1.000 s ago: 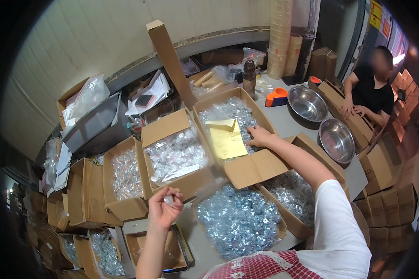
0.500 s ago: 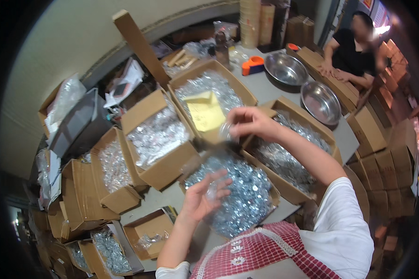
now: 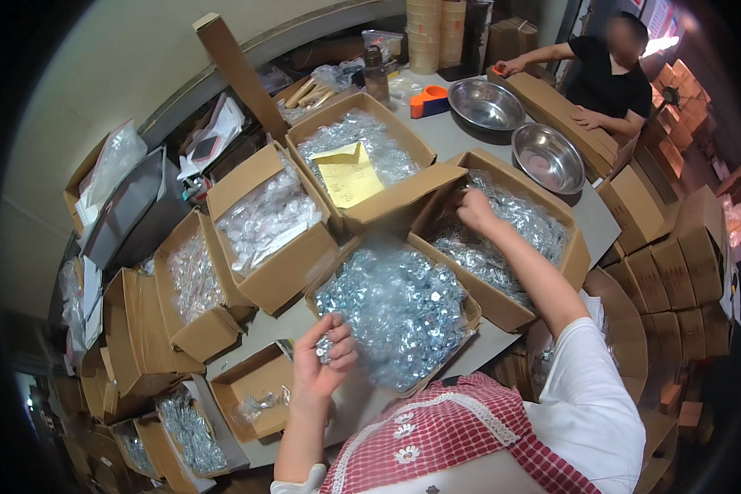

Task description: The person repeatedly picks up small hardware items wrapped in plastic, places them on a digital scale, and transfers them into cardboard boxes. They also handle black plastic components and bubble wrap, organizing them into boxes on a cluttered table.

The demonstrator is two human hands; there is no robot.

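My left hand (image 3: 325,358) is curled, palm up, around a few small shiny metal pieces (image 3: 323,350), at the left edge of a large heap of loose silvery metal pieces (image 3: 407,321). Clear plastic film or haze blurs the upper part of that heap. My right hand (image 3: 476,212) reaches into the left side of a cardboard box (image 3: 502,311) holding small clear bags of metal parts (image 3: 527,226). Its fingers are pinched together and point down; what lies between them, if anything, is hidden.
Behind the heap, a box of clear bags (image 3: 362,132) carries a yellow note (image 3: 347,177). More open boxes (image 3: 284,276) stand on the left. Two steel bowls (image 3: 487,107) and an orange tape dispenser (image 3: 430,101) sit at the back. A co-worker (image 3: 609,82) handles a long carton (image 3: 564,115).
My right hand has moved from beside the yellow note to the right-hand box. My left hand has lowered leftward, its fingers curling in. The co-worker has stretched one arm out along the carton.
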